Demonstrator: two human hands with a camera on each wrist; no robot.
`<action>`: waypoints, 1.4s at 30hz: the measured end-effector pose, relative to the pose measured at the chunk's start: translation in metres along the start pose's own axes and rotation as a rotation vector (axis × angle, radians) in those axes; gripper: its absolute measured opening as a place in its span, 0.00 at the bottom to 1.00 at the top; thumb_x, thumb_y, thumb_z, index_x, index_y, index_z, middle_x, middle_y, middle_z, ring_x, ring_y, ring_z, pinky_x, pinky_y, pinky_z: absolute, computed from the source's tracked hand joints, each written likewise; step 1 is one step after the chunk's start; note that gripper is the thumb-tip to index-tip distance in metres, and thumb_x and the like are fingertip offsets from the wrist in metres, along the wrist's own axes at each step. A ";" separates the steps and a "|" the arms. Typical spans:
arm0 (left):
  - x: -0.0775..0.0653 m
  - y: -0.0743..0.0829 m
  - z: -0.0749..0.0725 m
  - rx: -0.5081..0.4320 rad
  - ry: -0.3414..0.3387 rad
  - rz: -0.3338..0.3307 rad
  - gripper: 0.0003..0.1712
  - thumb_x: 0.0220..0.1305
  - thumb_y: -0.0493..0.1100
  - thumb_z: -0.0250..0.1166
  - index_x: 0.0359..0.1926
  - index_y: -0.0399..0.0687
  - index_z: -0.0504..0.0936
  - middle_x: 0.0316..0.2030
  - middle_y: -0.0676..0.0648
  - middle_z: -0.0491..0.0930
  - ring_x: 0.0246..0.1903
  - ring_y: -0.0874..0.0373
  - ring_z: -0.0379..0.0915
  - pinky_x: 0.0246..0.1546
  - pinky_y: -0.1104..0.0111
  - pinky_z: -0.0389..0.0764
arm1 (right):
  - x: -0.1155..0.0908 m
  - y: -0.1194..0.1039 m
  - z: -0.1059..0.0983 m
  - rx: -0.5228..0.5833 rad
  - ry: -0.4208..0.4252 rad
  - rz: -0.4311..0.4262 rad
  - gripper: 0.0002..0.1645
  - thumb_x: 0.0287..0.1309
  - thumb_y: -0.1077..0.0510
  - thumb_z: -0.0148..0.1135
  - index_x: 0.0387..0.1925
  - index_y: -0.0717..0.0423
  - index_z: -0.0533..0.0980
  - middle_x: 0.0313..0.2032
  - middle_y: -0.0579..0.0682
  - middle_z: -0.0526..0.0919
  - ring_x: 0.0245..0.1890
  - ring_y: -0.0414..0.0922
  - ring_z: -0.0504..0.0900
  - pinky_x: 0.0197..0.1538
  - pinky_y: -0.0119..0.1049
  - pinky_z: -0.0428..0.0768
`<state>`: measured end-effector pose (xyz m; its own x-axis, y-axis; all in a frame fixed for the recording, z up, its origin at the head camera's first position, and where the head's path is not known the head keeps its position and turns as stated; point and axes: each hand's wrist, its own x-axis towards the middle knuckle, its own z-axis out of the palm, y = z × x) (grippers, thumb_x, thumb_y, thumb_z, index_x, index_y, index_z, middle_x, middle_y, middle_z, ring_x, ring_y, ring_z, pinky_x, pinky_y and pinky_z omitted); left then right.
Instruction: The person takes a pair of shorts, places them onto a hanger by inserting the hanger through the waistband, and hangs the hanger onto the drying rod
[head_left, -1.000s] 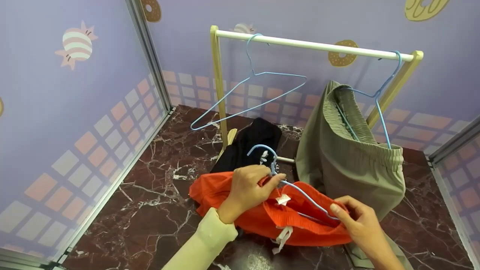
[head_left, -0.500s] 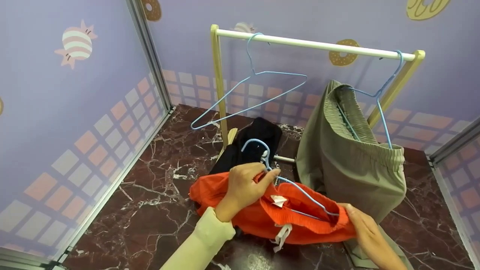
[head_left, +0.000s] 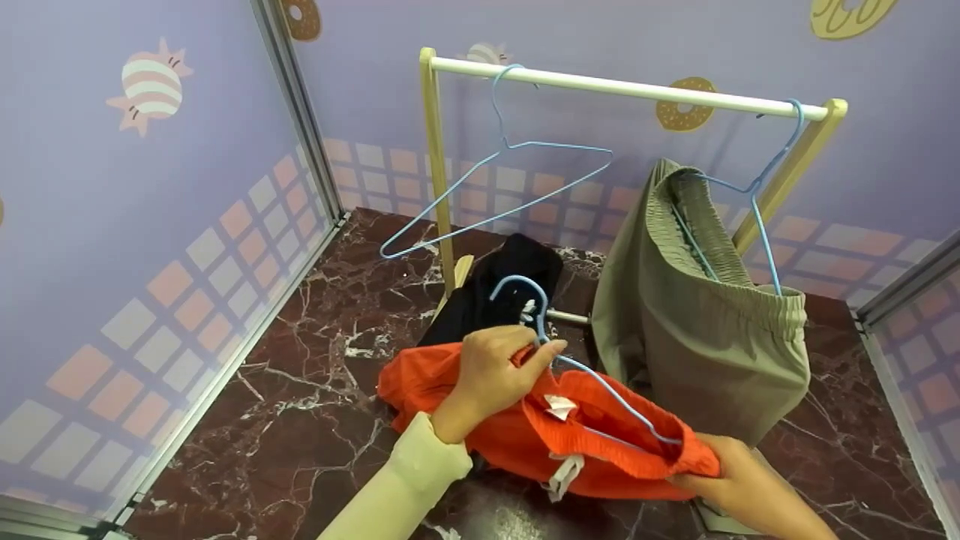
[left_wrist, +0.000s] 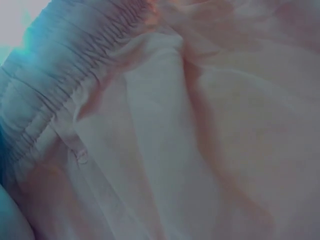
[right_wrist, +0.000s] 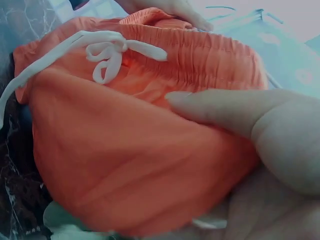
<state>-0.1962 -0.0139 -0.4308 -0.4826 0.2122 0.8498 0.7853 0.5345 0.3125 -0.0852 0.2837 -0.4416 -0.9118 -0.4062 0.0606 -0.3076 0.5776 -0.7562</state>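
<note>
Orange pants (head_left: 600,480) with a gathered waistband and a white drawstring hang between both hands, a blue clothes hanger (head_left: 626,405) partly inside the waist. My left hand (head_left: 495,375) grips the hanger just below its hook, together with the near part of the waistband. At the waistband's other end, my right hand (head_left: 739,484) holds the fabric. In the right wrist view, the thumb (right_wrist: 210,107) lies over the front of the pants and the other fingers are partly hidden behind the cloth. Only gathered, washed-out fabric (left_wrist: 160,125) fills most of the left wrist view.
A clothes rack (head_left: 630,88) with a white bar stands ahead. On it hang a bare blue hanger (head_left: 499,217) at left and olive pants (head_left: 712,352) on a hanger at right. Black clothing (head_left: 517,270) lies behind the orange pants on the marbled floor (head_left: 300,420).
My right hand has shifted from the hanger's end, thumb inside the waist, to the outside of the waistband, gripping it from below. The hanger's hook has moved slightly up and left.
</note>
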 end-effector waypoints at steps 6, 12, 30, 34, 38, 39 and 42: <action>-0.001 0.004 0.001 0.000 -0.050 0.030 0.26 0.57 0.55 0.62 0.10 0.53 0.62 0.09 0.57 0.54 0.11 0.68 0.50 0.15 0.78 0.48 | 0.011 -0.004 0.001 -0.049 -0.078 0.006 0.06 0.50 0.53 0.65 0.28 0.49 0.77 0.24 0.37 0.77 0.24 0.28 0.72 0.28 0.27 0.72; -0.001 0.006 0.002 0.006 -0.075 0.048 0.26 0.58 0.55 0.61 0.11 0.53 0.63 0.09 0.57 0.55 0.11 0.68 0.51 0.15 0.78 0.48 | 0.018 -0.007 0.006 -0.091 -0.083 0.000 0.08 0.50 0.53 0.65 0.23 0.51 0.76 0.22 0.39 0.77 0.23 0.28 0.71 0.28 0.28 0.72; -0.003 0.008 0.001 0.029 -0.137 0.008 0.26 0.58 0.59 0.59 0.11 0.55 0.61 0.10 0.58 0.53 0.12 0.69 0.49 0.15 0.78 0.46 | 0.021 -0.006 0.017 -0.009 -0.154 -0.077 0.11 0.56 0.63 0.57 0.34 0.41 0.79 0.31 0.38 0.83 0.30 0.29 0.77 0.34 0.28 0.76; -0.005 0.007 -0.002 0.031 -0.187 -0.013 0.27 0.59 0.61 0.57 0.11 0.55 0.60 0.10 0.58 0.52 0.12 0.69 0.48 0.16 0.77 0.45 | 0.018 -0.002 0.018 0.025 -0.176 -0.093 0.11 0.58 0.62 0.56 0.35 0.42 0.79 0.33 0.38 0.83 0.31 0.29 0.77 0.35 0.28 0.77; -0.006 0.006 -0.003 0.033 -0.216 -0.028 0.28 0.58 0.63 0.57 0.12 0.55 0.60 0.10 0.58 0.52 0.11 0.68 0.47 0.16 0.77 0.44 | 0.016 -0.002 0.016 0.035 -0.176 -0.069 0.12 0.57 0.63 0.57 0.36 0.42 0.80 0.34 0.39 0.83 0.32 0.30 0.78 0.36 0.28 0.77; -0.006 0.006 -0.003 0.033 -0.219 -0.029 0.28 0.58 0.63 0.57 0.12 0.55 0.60 0.10 0.58 0.52 0.11 0.68 0.47 0.16 0.77 0.44 | 0.016 -0.002 0.016 0.038 -0.174 -0.067 0.13 0.56 0.63 0.57 0.37 0.42 0.80 0.34 0.40 0.84 0.33 0.31 0.79 0.37 0.28 0.77; -0.006 0.005 -0.004 0.038 -0.220 -0.030 0.28 0.56 0.64 0.58 0.12 0.56 0.59 0.10 0.58 0.52 0.11 0.69 0.47 0.16 0.77 0.44 | 0.014 -0.001 0.014 0.057 -0.167 -0.073 0.13 0.56 0.64 0.57 0.38 0.43 0.80 0.35 0.41 0.84 0.34 0.31 0.80 0.37 0.28 0.78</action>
<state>-0.1877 -0.0154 -0.4332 -0.5815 0.3670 0.7260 0.7563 0.5726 0.3164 -0.0941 0.2671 -0.4488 -0.8281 -0.5605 0.0116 -0.3516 0.5031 -0.7895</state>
